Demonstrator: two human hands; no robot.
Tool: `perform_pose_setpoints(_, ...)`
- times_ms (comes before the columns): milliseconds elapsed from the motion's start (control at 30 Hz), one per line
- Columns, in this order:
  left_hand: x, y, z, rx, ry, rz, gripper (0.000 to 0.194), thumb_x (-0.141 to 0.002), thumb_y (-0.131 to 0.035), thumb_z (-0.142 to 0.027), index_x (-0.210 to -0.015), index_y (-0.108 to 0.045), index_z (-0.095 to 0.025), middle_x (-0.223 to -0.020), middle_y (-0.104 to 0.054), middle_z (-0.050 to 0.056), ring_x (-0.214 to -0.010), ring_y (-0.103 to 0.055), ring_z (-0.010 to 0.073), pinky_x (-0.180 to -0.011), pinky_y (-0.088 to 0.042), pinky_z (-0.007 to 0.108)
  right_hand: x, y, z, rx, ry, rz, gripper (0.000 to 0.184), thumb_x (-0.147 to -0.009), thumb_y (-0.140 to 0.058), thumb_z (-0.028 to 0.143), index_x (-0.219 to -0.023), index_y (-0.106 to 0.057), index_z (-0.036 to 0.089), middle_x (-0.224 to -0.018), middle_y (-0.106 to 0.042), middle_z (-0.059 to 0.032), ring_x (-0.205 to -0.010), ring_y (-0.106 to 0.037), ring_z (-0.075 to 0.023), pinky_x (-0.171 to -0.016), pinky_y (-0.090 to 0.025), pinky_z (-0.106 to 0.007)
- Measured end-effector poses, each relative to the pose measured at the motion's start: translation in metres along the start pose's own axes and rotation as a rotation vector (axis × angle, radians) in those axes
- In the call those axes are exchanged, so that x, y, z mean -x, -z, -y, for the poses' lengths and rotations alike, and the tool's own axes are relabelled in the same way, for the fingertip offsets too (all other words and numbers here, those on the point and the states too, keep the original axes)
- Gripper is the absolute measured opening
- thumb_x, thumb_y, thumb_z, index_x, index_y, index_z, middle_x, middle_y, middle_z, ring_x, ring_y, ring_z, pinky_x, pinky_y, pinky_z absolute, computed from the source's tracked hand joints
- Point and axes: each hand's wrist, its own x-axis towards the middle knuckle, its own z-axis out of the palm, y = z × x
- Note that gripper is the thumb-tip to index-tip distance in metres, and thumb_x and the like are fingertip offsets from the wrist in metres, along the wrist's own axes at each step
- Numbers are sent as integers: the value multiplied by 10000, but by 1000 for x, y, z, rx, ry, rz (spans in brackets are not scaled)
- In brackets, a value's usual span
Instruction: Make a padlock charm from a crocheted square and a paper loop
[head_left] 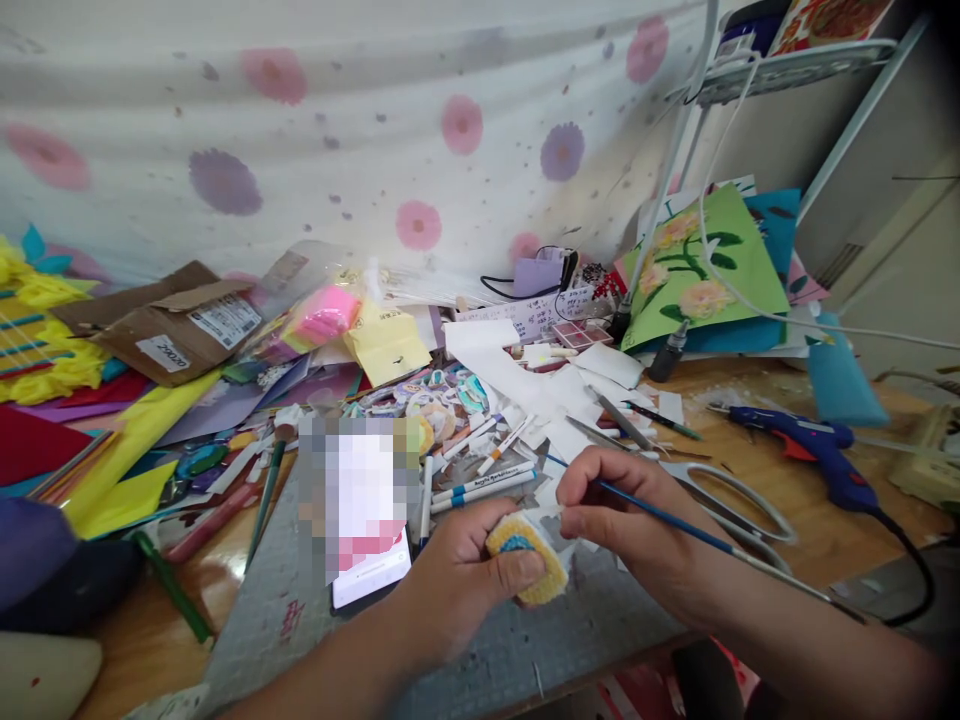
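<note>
My left hand (469, 570) is closed around a small yellow piece (553, 578) with a textured face, a blue patch in its middle and a white edge. The thumb presses over its front. My right hand (637, 505) has a thin blue-handled paintbrush (667, 517) tucked in its fingers, with the metal end pointing back to the lower right. Thumb and forefinger of that hand come together at the piece's white upper edge; whether they pinch a bit of it I cannot tell. Below both hands lies a grey cutting mat (300, 640).
A lit phone (371, 580), partly blurred, lies left of my hands. Markers (484, 487) and paper scraps crowd the mat behind. Scissors (735, 500) and a blue glue gun (832, 455) with a trailing cord are at right. A cardboard box (176, 335) stands back left.
</note>
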Motion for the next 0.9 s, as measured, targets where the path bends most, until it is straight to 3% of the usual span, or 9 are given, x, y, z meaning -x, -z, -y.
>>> perform_pose_setpoints(267, 3, 2, 4, 171, -5, 2, 266, -733, -717, -365, -868, -638, -150, -732, -605, 13, -644, -537, 119, -589, -432, 225, 4, 0, 5, 144, 41, -30, 125, -704, -720, 232, -663, -605, 204, -590, -537, 44, -545, -450, -92, -490, -335, -202)
perform_pose_setpoints(367, 4, 2, 2, 126, -14, -26, 277, -735, -713, -372, -881, -643, -147, -722, -608, 12, -635, -535, 119, -584, -437, 226, 3, 5, 9, 186, 123, 39, 155, -771, -674, 329, -894, -646, 239, -803, -642, -7, -729, -574, -154, -617, -443, -246)
perform_pose_setpoints(433, 3, 1, 0, 78, -31, -53, 272, -742, -705, -373, -891, -651, -152, -729, -616, 11, -633, -532, 121, -576, -445, 228, 4, 12, 14, 207, 271, 25, 315, -842, -574, 419, -1111, -610, 260, -997, -648, -53, -904, -589, -213, -745, -472, -321)
perform_pose_setpoints(500, 2, 0, -2, 47, -44, -78, 246, -750, -697, -359, -896, -661, -164, -748, -629, 10, -643, -535, 124, -574, -451, 228, 8, 17, 22, 300, 417, -24, 362, -899, -458, 451, -1165, -608, 257, -1026, -629, -70, -943, -578, -231, -773, -470, -347)
perform_pose_setpoints(600, 1, -1, -2, -5, -65, -112, 198, -767, -683, -334, -891, -677, -178, -754, -634, 1, -665, -539, 123, -602, -448, 222, 19, 15, 34, 578, 527, -27, 246, -921, -459, 300, -1056, -665, 289, -924, -635, -37, -871, -595, -190, -694, -473, -275)
perform_pose_setpoints(667, 0, -2, -2, -47, -75, -133, 199, -771, -679, -338, -882, -681, -173, -744, -630, 3, -674, -540, 127, -616, -441, 225, 25, 9, 40, 721, 572, 10, 228, -865, -525, 146, -982, -646, 301, -837, -644, 6, -785, -611, -144, -637, -467, -215)
perform_pose_setpoints(767, -1, -2, -1, -79, -70, -150, 237, -765, -675, -369, -882, -676, -162, -765, -623, 17, -688, -542, 146, -618, -447, 244, 28, -1, 41, 772, 627, 43, 255, -778, -556, 35, -877, -575, 270, -753, -639, 46, -688, -613, -105, -619, -461, -186)
perform_pose_setpoints(900, 0, -1, -1, -139, -65, -129, 272, -772, -657, -399, -903, -660, -161, -789, -604, 27, -710, -541, 168, -633, -449, 270, 25, -5, 35, 789, 594, 61, 221, -769, -543, 25, -823, -561, 239, -736, -649, 38, -667, -620, -107, -611, -462, -202)
